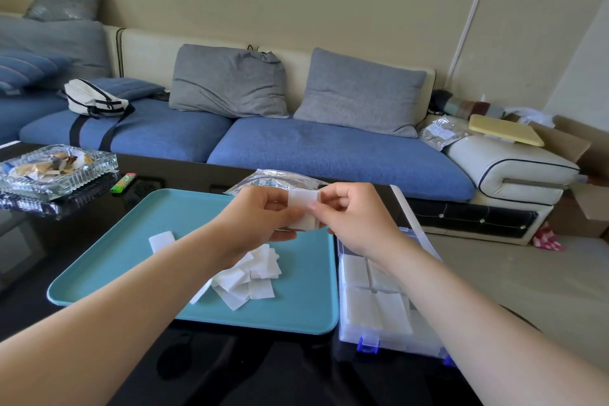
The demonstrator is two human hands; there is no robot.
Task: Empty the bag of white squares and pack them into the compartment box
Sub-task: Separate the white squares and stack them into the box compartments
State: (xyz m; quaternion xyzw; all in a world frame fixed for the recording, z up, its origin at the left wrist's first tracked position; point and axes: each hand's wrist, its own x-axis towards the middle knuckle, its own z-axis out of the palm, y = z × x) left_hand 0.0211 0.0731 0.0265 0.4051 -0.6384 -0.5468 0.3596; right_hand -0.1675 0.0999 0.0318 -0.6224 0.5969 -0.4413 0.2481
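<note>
Both bare forearms reach forward from the near edge and meet above the black table [230,369]. Under the right wrist and forearm lies the clear compartment box [402,344] with blue latches. The compartments that show hold flat layers of white squares [362,306], but the arm hides part of the box.

Below and just near of the left hand sits a teal tray [148,217] holding a loose pile of squares [253,277], overlapping at odd angles. One single square [161,239] lies apart from them, off to that hand's left. Just beyond both hands, the silvery bag [276,176] lies flat on the table at the tray's far edge; whether anything is in it cannot be told.

Between the two hands is a small stack of squares [303,208], held up above the tray. The left hand [263,214] holds its left side with curled fingers beneath and thumb on top. The right hand [356,217] pinches its right edge between thumb and forefinger, the other fingers folded in.

Far to the left of the left hand stand a glass ashtray [56,171] and a green lighter [123,182].
</note>
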